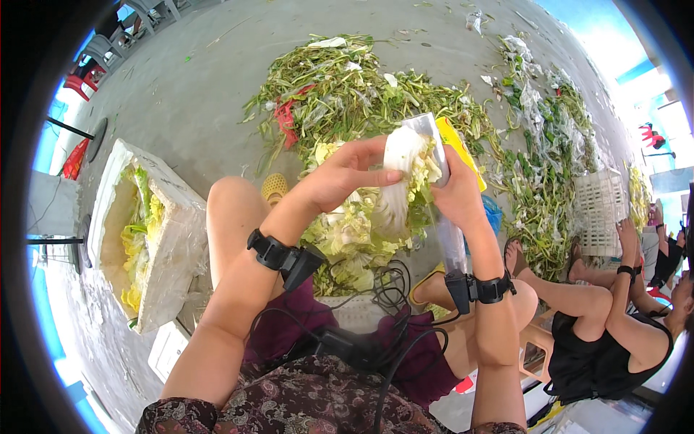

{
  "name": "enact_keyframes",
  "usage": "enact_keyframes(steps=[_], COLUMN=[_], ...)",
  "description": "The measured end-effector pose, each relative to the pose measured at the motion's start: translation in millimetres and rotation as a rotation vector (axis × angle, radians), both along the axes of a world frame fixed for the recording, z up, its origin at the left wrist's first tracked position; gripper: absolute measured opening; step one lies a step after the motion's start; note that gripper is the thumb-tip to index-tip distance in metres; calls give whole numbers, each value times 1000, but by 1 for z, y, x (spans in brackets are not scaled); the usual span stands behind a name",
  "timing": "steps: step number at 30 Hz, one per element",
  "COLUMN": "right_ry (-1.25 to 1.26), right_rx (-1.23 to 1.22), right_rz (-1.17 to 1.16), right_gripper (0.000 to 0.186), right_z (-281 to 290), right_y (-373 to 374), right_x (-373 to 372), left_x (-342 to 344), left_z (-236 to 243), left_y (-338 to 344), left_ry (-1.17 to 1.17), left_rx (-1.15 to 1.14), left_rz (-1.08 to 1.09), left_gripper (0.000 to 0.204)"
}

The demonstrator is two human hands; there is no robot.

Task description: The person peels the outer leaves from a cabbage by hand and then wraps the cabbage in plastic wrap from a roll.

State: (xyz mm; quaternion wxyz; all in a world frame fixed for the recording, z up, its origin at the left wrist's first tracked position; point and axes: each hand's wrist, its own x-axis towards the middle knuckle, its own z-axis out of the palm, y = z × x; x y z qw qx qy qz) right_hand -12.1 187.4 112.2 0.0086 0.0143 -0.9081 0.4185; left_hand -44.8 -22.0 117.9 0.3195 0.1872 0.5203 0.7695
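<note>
My left hand [365, 163] is closed on a pale napa cabbage piece [400, 163], white ribbed with frilly yellow-green edges. My right hand [454, 184] grips a wide, flat silver knife [419, 124], its blade just behind the cabbage. A flat yellow item [461, 147] shows behind that hand, partly hidden. Loose cabbage leaves [340, 257] are heaped below my hands between my legs, in and over a white crate [350, 307]. Black devices with cables are strapped on both my wrists.
A foam box [170, 267] with yellow-green leaves stands left. A big heap of trimmings [336, 87] lies ahead, more scraps [535, 137] and plastic to the right. A co-worker [614, 318] sits close at my right, hands near a white basket [594, 210]. Chairs [105, 50] stand far left.
</note>
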Motion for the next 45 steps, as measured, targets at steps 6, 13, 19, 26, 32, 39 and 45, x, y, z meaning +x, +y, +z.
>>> enact_keyframes(steps=[6,13,19,26,32,39,45], right_ry=[-99,-267,-429,-399,-349,-363,-365], right_rx=[-15,-84,-573,-904,-934,-933,-860], right_rz=[158,266,244,148,108,140,124], right_gripper=[56,60,50,47,48,47,44], right_z=[-2,8,7,7,4,3,-1], right_y=[13,24,24,23,24,29,22], right_x=[2,6,7,2,1,4,6], left_x=[-5,-6,-8,-9,-11,-11,-11], left_z=[-10,-4,-1,1,-4,0,-13], left_y=[1,-3,-7,-13,-14,-9,-3], left_ry=[55,169,163,24,-114,-69,39], left_rx=[-140,-314,-276,-131,-13,-58,-176], left_rz=[0,-41,5,67,108,131,192], left_gripper=[41,40,39,41,42,40,38])
